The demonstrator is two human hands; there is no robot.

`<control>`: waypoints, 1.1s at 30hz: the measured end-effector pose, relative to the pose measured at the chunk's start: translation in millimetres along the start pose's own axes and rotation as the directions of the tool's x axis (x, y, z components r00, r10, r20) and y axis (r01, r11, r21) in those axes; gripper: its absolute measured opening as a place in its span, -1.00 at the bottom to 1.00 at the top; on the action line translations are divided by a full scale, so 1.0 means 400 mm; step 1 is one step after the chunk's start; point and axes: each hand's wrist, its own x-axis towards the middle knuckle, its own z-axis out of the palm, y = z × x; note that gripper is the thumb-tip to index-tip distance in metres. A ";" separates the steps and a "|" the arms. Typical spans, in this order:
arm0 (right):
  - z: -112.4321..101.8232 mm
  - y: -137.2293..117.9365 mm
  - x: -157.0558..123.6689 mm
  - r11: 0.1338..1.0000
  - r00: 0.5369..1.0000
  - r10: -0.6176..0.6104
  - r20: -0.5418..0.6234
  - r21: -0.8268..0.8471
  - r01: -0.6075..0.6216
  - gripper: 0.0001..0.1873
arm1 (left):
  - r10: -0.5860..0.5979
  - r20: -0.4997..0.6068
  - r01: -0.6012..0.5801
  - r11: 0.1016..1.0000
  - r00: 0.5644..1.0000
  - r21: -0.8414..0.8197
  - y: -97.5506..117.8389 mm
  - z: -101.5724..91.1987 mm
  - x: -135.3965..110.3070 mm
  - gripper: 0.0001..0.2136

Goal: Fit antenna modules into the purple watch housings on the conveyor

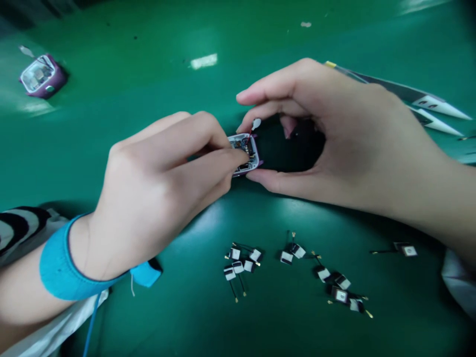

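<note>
An opened purple smartwatch case [254, 153] lies face down on the mat, its circuit board showing inside a pale rim. A white round-tipped part [256, 124] on a thin red wire sticks up from its upper edge. My left hand [167, 173], wearing a blue wrist strap, is closed at the case's left side, with a digit pressed into the interior. That hand covers the left part of the case. My right hand [316, 119] is curved into a C, its thumb at the lower edge and a fingertip at the upper edge, steadying the case.
A second opened purple watch case [42, 77] stands at the upper left. Several small white square parts with short black leads [238, 265] lie scattered in front, with another antenna-like part [409, 250] to the right. Tweezers [427, 101] rest behind my right wrist on the green mat [148, 317].
</note>
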 end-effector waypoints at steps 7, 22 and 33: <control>0.003 0.004 0.001 1.000 1.000 -0.001 -0.010 0.013 0.001 -0.51 | 0.050 -0.048 -0.049 0.999 0.998 0.018 -0.003 0.007 -0.002 -0.87; 0.011 0.012 0.002 0.999 1.000 -0.021 -0.017 0.044 0.022 -0.51 | 0.158 -0.083 -0.160 0.987 0.984 -0.015 -0.017 0.008 -0.001 -0.91; 0.007 0.011 0.003 0.999 1.000 -0.018 -0.010 0.040 0.018 -0.51 | 0.151 -0.068 -0.152 0.988 0.986 -0.016 -0.019 0.011 -0.001 -0.88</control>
